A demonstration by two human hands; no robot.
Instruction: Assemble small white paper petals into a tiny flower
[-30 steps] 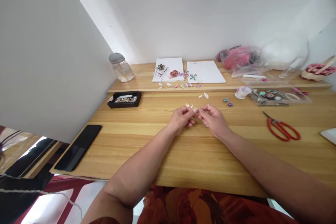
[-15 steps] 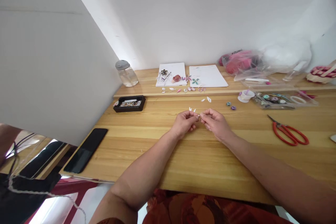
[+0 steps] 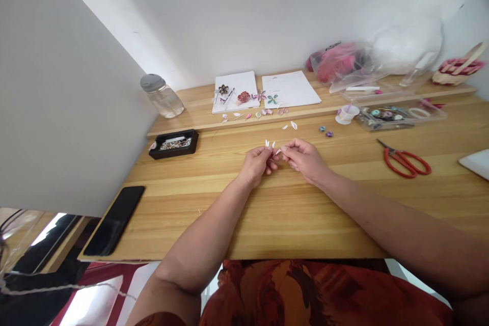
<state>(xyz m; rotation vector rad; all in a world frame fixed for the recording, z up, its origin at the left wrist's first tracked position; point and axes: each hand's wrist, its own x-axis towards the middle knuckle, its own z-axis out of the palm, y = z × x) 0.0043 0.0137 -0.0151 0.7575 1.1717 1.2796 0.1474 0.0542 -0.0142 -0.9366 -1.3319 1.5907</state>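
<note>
My left hand (image 3: 259,164) is closed, thumb against the bent fingers, above the wooden table. What it grips is too small to make out. Facing it, my right hand (image 3: 305,160) pinches a tiny white petal (image 3: 278,152) that spans the small gap between both hands' fingertips. Just beyond my left fingertips stick up more white petal-shaped pieces (image 3: 267,143); whether they lie on the table or are held I cannot tell. Farther back lies a larger white petal piece (image 3: 294,125), with a smaller one (image 3: 284,127) beside it.
Red-handled scissors (image 3: 407,162) lie at right, near two small beads (image 3: 326,131) and a clear parts box (image 3: 405,114). A black tray (image 3: 173,143) and a phone (image 3: 115,220) are at left. Finished flowers (image 3: 243,97) and loose petals line the raised shelf (image 3: 198,120). A bottle (image 3: 162,97) stands there too.
My view has tilted, so the table things sit higher and farther left. Between my hands the fingertips have parted slightly, and more of the white petal shows.
</note>
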